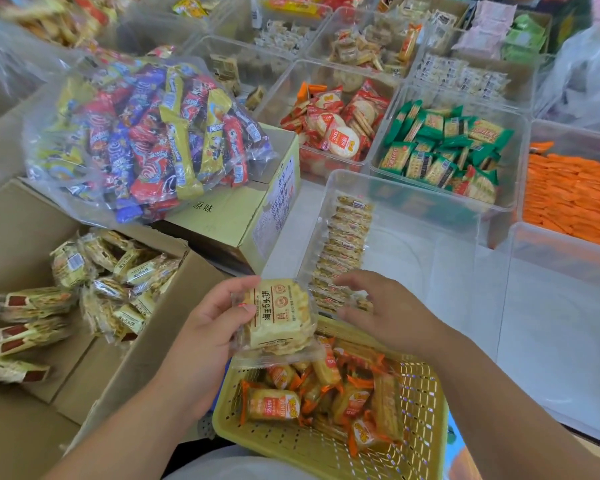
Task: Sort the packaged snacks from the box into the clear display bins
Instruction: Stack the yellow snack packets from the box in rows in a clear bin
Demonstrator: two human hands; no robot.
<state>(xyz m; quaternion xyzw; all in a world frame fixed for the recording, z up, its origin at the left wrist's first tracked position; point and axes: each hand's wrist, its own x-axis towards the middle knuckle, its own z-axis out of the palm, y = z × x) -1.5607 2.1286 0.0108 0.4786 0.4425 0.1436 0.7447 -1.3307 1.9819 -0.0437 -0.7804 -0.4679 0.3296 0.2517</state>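
Note:
My left hand grips a yellow cracker packet with red print, held just above the near edge of a clear bin. Inside that bin a row of the same packets stands on edge along its left wall. My right hand hovers over the near end of that row, fingers spread and holding nothing. The open cardboard box at the left holds several more yellow packets.
A yellow plastic basket with orange-wrapped snacks sits on my lap. A big clear bag of colourful bars lies on a closed carton. Behind stand clear bins of red, green and orange snacks.

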